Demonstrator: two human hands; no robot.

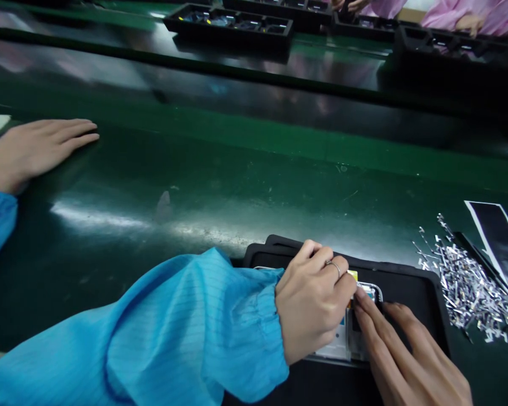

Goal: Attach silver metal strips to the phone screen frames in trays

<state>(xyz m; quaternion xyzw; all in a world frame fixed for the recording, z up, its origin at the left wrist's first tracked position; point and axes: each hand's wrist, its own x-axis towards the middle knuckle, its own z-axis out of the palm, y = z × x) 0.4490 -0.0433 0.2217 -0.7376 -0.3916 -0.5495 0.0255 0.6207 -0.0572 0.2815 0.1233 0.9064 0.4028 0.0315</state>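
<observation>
Green conveyor belt (237,169), metal scraps (469,287) beside black tray (419,282), trays beyond (228,25).

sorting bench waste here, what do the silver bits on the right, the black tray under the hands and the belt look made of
The silver bits look like thin metal or metallised foil: bright, glinting slivers. The black tray under the left hand and right hand seems matte moulded plastic or rubbery foam, with rounded raised edges. The green belt looks like glossy rubber or PVC, streaked with reflections.

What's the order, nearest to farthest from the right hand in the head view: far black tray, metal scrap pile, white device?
1. white device, touching the right hand
2. metal scrap pile, to its right
3. far black tray, across the belt
</observation>
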